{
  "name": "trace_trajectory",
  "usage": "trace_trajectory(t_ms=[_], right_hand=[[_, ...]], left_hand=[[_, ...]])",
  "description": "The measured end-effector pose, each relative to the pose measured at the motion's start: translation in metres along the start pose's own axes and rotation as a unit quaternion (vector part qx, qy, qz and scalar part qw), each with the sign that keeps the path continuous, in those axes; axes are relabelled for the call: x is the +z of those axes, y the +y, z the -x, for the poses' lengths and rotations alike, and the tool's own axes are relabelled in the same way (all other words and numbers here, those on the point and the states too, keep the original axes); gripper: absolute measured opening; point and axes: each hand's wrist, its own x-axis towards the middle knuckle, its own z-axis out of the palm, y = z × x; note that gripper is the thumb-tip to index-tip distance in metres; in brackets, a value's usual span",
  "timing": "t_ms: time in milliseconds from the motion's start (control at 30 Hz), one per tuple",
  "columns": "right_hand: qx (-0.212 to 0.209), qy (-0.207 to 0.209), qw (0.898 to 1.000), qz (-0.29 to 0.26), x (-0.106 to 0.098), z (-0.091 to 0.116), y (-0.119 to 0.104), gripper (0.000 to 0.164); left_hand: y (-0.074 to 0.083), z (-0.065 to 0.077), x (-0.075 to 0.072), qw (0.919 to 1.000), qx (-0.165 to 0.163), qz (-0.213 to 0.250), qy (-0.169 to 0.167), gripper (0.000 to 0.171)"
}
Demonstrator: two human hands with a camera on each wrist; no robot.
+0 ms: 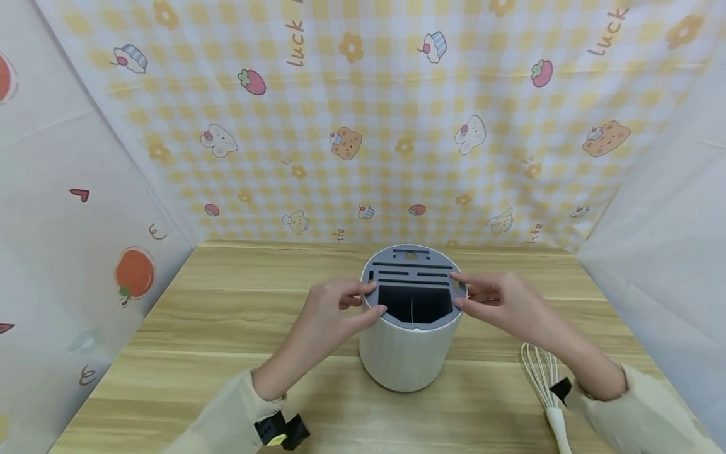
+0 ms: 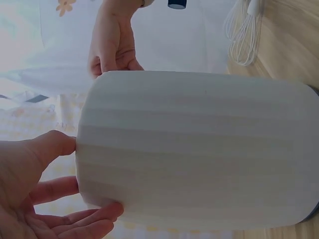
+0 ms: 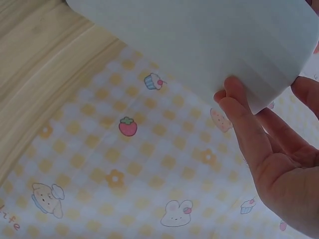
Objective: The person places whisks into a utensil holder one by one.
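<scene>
A white, round knife holder (image 1: 404,362) with a grey slotted top (image 1: 391,257) stands upright on the wooden table. Its top has narrow slits at the back and a wide divided opening at the front. My left hand (image 1: 334,310) grips the left side of the rim, thumb at the front and index finger farther back. On the opposite side my right hand (image 1: 501,301) holds the rim the same way. In the left wrist view, the left fingers (image 2: 107,213) touch the ribbed outer wall. Fingertips of the right hand (image 3: 279,159) lie against the wall in the right wrist view.
A whisk (image 1: 546,381) with a white handle lies to the right, partly beneath the right forearm. Behind the wooden table (image 1: 255,302) hangs a yellow checked cloth (image 1: 386,107), with white cloths on both sides.
</scene>
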Motion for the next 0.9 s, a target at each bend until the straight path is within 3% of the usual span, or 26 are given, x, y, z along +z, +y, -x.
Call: trace_trajectory(t_ms=[167, 533, 900], right_hand=[[0.000, -0.005, 1.000, -0.021, 0.005, 0.006, -0.004, 0.046], [0.018, -0.025, 0.997, -0.065, 0.011, 0.024, -0.015, 0.049], [-0.009, -0.007, 0.997, -0.079, 0.013, 0.027, -0.010, 0.042]], left_hand=[[0.002, 0.011, -0.002, 0.9999, -0.002, -0.011, -0.003, 0.035], [0.008, 0.034, -0.006, 0.9981, 0.040, -0.041, 0.023, 0.034], [0.006, 0.036, -0.003, 0.9949, 0.069, -0.060, 0.042, 0.033]])
